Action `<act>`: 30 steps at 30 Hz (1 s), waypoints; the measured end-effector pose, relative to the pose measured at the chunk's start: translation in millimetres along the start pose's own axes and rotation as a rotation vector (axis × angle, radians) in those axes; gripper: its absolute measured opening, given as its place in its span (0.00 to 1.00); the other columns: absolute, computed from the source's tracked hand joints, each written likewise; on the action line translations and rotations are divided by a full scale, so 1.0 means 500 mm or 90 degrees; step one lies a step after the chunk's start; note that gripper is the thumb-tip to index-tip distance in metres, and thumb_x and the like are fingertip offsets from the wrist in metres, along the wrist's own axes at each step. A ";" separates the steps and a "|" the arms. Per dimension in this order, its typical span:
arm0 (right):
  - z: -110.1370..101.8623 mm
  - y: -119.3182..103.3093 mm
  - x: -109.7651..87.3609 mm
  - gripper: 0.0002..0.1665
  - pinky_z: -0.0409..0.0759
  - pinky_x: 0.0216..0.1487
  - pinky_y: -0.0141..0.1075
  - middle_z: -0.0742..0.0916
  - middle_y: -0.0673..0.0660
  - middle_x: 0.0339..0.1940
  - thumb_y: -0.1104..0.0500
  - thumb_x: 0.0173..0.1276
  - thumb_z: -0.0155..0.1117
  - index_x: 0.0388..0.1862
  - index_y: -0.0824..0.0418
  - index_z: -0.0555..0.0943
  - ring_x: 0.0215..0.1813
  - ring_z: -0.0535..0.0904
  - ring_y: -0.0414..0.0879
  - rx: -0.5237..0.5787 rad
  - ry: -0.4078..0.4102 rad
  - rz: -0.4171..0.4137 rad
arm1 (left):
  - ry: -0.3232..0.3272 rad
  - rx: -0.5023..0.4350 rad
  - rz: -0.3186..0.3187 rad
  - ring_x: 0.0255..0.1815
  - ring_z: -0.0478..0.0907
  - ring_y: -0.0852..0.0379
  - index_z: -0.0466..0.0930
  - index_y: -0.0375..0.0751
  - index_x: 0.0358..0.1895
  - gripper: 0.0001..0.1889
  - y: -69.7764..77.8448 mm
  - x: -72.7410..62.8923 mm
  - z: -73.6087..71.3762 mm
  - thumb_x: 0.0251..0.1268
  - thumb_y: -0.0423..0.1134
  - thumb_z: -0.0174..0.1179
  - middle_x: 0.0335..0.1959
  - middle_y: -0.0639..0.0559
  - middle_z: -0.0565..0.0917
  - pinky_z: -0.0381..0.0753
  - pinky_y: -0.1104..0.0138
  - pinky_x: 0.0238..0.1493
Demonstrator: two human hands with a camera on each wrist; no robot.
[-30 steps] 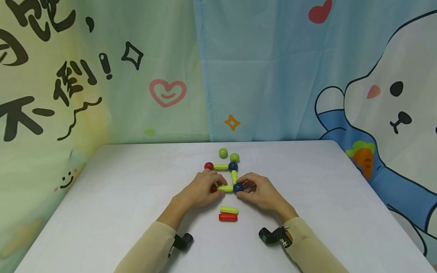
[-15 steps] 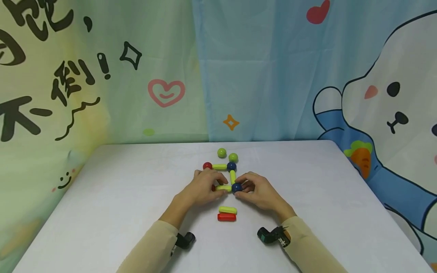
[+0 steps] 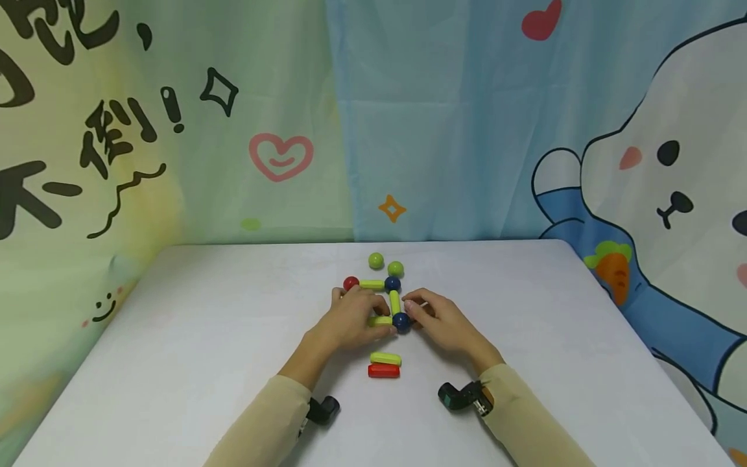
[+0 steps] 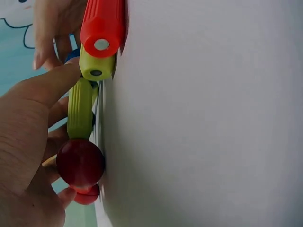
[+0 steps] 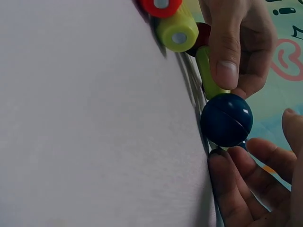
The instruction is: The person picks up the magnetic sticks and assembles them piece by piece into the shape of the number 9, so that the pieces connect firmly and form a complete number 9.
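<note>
My left hand (image 3: 356,319) pinches a yellow-green magnetic stick (image 5: 208,75) between thumb and fingers, its thumb tip close to the near blue ball (image 3: 401,322). At the stick's other end sits a dark red ball (image 4: 80,163), hidden under the hand in the head view. My right hand (image 3: 441,322) is beside the blue ball, fingertips right at it and thumb lifted away. From this ball another yellow-green stick (image 3: 395,302) runs back to a far blue ball (image 3: 393,284). A third stick (image 3: 371,284) links that one to a far red ball (image 3: 351,283).
Two light green balls (image 3: 386,264) lie behind the frame of sticks. Nearer the body, a loose yellow-green stick (image 3: 386,358) lies against a red stick (image 3: 383,371). All stand on a white table (image 3: 233,311) with a printed curtain (image 3: 443,130) behind it.
My right thumb has come off the near blue ball and the hand has opened a little. My left thumb has slid right along the stick toward that ball.
</note>
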State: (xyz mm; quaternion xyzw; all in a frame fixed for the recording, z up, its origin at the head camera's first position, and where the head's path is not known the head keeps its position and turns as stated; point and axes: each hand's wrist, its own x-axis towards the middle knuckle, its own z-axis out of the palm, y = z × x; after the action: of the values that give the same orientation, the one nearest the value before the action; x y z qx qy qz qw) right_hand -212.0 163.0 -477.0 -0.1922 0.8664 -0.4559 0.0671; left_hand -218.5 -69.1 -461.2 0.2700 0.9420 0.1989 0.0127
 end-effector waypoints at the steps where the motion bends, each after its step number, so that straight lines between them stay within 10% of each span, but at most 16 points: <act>1: -0.001 -0.002 0.003 0.23 0.83 0.48 0.39 0.86 0.55 0.49 0.45 0.83 0.50 0.62 0.59 0.79 0.42 0.84 0.43 0.001 -0.002 0.001 | 0.002 0.001 -0.002 0.53 0.74 0.58 0.86 0.57 0.43 0.16 0.002 0.000 0.000 0.60 0.60 0.71 0.43 0.64 0.85 0.60 0.52 0.52; 30: 0.006 -0.016 0.082 0.17 0.78 0.28 0.36 0.83 0.53 0.25 0.48 0.78 0.60 0.47 0.62 0.83 0.20 0.79 0.43 -0.078 0.024 0.126 | 0.011 0.007 -0.028 0.49 0.75 0.58 0.90 0.59 0.39 0.20 0.019 0.008 0.008 0.63 0.69 0.63 0.32 0.70 0.82 0.59 0.45 0.54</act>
State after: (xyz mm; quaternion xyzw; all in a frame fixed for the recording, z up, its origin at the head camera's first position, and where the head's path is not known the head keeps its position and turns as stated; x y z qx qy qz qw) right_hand -246.7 140.7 -469.7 -0.1009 0.9086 -0.3965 0.0837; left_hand -216.8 -58.2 -461.2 0.2477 0.9488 0.1959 0.0073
